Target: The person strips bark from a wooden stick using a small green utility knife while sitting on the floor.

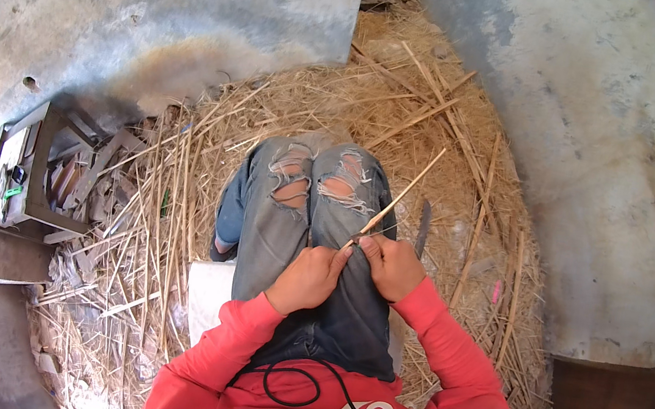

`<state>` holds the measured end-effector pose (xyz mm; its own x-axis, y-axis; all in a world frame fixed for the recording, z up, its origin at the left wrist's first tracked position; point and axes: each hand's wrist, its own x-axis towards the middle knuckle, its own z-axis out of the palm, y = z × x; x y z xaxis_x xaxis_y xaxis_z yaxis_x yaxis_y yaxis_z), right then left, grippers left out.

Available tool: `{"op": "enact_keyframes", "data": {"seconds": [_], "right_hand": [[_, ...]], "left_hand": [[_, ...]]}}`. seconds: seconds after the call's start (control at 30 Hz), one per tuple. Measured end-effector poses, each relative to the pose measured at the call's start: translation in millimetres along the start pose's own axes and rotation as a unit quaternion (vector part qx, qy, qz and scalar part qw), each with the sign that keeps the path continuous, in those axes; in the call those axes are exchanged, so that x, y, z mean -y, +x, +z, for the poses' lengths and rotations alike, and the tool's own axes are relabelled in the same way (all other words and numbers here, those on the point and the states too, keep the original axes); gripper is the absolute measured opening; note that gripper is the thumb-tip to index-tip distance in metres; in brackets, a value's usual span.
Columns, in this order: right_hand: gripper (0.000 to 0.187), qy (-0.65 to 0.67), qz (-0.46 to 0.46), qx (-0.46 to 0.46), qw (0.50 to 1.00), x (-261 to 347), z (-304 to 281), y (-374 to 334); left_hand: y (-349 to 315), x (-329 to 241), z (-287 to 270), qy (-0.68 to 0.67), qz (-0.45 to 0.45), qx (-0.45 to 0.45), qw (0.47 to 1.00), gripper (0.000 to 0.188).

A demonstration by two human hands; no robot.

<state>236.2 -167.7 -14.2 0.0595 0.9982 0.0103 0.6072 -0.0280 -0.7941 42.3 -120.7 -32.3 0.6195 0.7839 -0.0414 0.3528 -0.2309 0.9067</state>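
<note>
My left hand [307, 278] is closed on the lower end of a thin, pale bamboo strip [403, 192]. The strip slants up and to the right over my right knee. My right hand [393, 266] is closed against the same end, thumb close to the left one; a small dark bit shows between them, too small to name. A fine sliver sticks out beside the strip near my right thumb. Just beyond the right hand stands out a dark, flat blade [424, 227]; whether that hand holds it or it lies behind, I cannot tell.
Long split bamboo strips [157, 255] and straw-like shavings [403, 54] cover the floor around my legs. A worn wooden stool-like frame [36, 176] with small items on it stands at the left wall. Bare walls rise at both sides. A black cord [352, 401] lies across my front.
</note>
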Motion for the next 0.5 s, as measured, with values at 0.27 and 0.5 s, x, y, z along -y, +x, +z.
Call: {"op": "enact_keyframes", "data": {"seconds": [0.27, 0.5], "right_hand": [[0.05, 0.361, 0.188, -0.107, 0.907, -29, -30, -1], [0.033, 0.2, 0.048, -0.209, 0.956, -22, -15, 22]], "left_hand": [[-8, -5, -21, -0.048, -0.065, 0.085, 0.993, 0.051], [-18, -5, -6, 0.018, -0.011, 0.008, 1.0, 0.043]]}}
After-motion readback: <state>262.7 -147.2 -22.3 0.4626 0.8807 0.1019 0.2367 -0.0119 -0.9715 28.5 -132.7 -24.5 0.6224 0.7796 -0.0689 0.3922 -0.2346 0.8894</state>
